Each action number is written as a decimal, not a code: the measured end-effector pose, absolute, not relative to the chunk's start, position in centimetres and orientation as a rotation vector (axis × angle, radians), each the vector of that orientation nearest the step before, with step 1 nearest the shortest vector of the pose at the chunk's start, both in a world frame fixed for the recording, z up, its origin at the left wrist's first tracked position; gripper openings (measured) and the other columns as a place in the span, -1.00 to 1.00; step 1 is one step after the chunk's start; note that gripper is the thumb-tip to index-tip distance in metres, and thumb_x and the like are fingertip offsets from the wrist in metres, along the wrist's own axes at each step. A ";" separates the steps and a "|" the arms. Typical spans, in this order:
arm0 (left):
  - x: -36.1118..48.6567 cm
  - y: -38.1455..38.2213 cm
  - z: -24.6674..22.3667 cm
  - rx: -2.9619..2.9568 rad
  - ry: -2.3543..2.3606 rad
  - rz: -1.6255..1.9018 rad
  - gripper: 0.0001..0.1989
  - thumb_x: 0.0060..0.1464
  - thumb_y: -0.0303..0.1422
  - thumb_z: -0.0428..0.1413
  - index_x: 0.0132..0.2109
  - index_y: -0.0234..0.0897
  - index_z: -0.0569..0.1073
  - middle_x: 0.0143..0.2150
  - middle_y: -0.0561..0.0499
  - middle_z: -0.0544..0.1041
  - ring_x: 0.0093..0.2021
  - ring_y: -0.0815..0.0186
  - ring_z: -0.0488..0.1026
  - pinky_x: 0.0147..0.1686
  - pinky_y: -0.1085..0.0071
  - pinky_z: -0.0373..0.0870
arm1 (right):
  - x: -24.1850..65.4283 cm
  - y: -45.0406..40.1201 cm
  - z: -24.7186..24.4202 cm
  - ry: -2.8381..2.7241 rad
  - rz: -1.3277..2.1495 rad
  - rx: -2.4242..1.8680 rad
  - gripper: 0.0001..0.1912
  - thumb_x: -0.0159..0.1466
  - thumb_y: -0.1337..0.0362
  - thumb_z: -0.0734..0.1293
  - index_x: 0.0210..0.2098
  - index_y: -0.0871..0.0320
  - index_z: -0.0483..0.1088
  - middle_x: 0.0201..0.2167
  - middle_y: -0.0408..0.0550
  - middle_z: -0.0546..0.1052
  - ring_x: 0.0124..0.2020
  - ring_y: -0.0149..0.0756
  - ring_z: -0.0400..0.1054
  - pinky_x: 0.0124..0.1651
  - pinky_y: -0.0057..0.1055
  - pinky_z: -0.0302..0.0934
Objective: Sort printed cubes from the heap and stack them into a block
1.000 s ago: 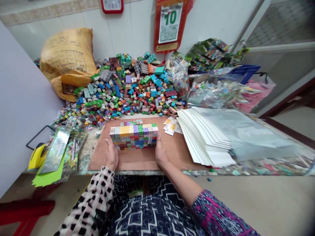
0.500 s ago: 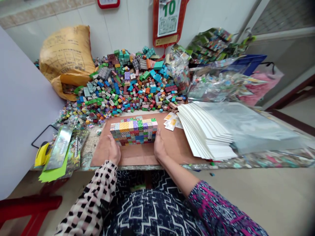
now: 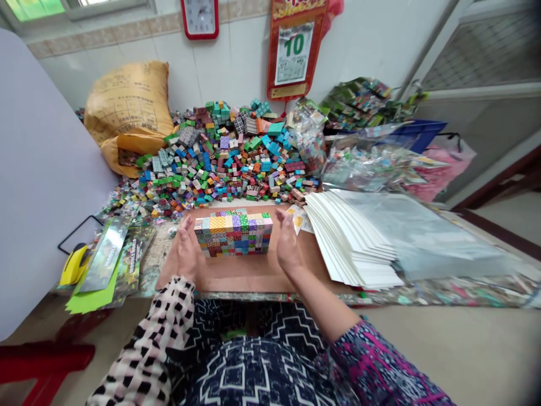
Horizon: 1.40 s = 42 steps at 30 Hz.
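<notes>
Left hand and right hand open, empty, just clear of either end of multicoloured block stack; stack between hands on brown board, loose block heap beyond.

Your left hand and right hand stand open and apart, palms turned inward, fingers up toward 12 o'clock, your right forearm bare, your left forearm sleeved

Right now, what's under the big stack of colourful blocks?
A brown board lies under the stack of colourful blocks. The stack covers that part of the board, so I can't see it.
</notes>
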<state>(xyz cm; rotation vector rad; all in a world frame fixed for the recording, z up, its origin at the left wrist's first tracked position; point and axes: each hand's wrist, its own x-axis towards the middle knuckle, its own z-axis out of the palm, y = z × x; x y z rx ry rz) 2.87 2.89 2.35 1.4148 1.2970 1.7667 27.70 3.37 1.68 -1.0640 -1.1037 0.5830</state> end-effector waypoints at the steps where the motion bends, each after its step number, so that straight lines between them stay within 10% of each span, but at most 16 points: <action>1: 2.3 3.0 3.4 1.575 1.353 1.763 -0.34 0.27 0.13 -0.26 0.29 -0.16 0.26 0.33 -0.15 0.26 0.35 0.18 0.17 0.39 0.11 0.02 | 28.2 3.3 3.1 -1.234 0.485 -1.078 -0.30 0.38 -0.24 -0.03 0.22 0.09 0.28 0.24 0.07 0.34 0.30 -0.16 0.15 0.37 -0.06 -0.05; 7: 0.9 4.2 9.8 2.598 1.505 0.881 -0.25 0.03 0.28 0.00 0.21 -0.08 0.39 0.23 -0.12 0.40 0.31 -0.07 0.21 0.35 -0.26 -0.32 | 29.3 4.0 10.3 -2.307 -0.030 -1.149 -0.21 0.24 -0.29 0.22 0.21 0.17 0.30 0.22 0.20 0.37 0.24 0.09 0.19 0.28 0.06 0.05; 16: 2.7 7.0 10.6 2.525 1.306 0.741 -0.53 -0.18 0.11 0.31 -0.23 -0.10 0.57 -0.21 -0.09 0.60 0.05 -0.09 0.45 0.36 -0.11 -0.48 | 26.9 5.2 11.0 -2.620 -0.040 -1.186 -0.48 0.33 -0.11 0.25 0.01 0.18 0.44 -0.15 0.16 0.57 -0.16 0.00 0.44 -0.14 -0.20 0.26; 30: 3.2 6.2 11.1 2.538 1.348 0.775 -0.29 -0.29 0.16 0.35 -0.03 -0.16 0.54 -0.05 -0.17 0.57 0.11 -0.15 0.41 0.33 -0.14 -0.61 | 26.8 4.6 11.9 -2.494 0.103 -1.210 -0.33 0.23 -0.11 0.38 0.19 0.18 0.36 0.09 0.22 0.47 0.10 0.16 0.33 0.20 0.06 0.13; 36: 0.1 2.2 10.2 2.174 1.414 1.357 -0.36 -0.05 0.08 0.26 0.12 -0.12 0.47 0.20 -0.10 0.43 0.27 -0.02 0.26 0.42 0.00 -0.29 | 29.1 -0.9 11.9 -1.956 0.281 -0.938 -0.44 0.29 -0.04 0.30 0.23 -0.01 0.33 0.23 -0.02 0.37 0.29 0.00 0.16 0.37 0.00 -0.05; 42: -0.3 -1.8 2.1 1.167 1.376 1.551 -0.38 0.13 0.05 0.13 0.24 -0.12 0.32 0.24 -0.16 0.37 0.27 0.12 0.31 0.34 0.12 0.13 | 30.7 -5.0 -0.3 -1.116 0.801 -1.318 -0.30 0.30 -0.17 0.22 0.29 0.07 0.20 0.22 0.14 0.36 0.25 -0.02 0.24 0.31 0.04 0.09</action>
